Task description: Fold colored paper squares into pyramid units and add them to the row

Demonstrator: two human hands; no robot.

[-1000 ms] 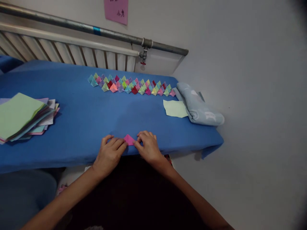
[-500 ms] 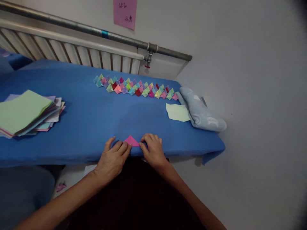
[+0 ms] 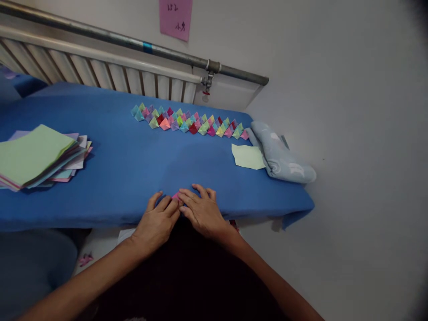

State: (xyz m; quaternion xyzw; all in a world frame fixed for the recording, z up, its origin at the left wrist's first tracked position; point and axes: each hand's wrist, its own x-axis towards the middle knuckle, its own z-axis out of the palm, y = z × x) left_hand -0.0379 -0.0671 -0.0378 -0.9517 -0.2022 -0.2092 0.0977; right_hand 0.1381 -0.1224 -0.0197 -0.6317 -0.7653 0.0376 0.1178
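A small piece of folded pink paper (image 3: 176, 195) lies near the front edge of the blue-covered table (image 3: 127, 165). It is mostly hidden under my fingers. My left hand (image 3: 158, 220) has its fingertips closed on the left part of the paper, thumb side toward me. From the right, my right hand (image 3: 202, 212) covers the paper's right part, its index and middle fingers pressing on it beside the left fingertips. The other fingers of that hand are raised off the cloth.
At the left lies a stack of coloured paper sheets (image 3: 36, 154). Rows of small folded paper pieces (image 3: 190, 122) stand along the back. To the right are a pale green sheet (image 3: 248, 157) and a rolled grey-blue cloth (image 3: 279, 154). Behind runs a radiator (image 3: 100, 73) with a pipe.
My right hand has moved left over the pink paper, whose right corner, visible before, is now folded or covered. My left hand stays nearly in place.
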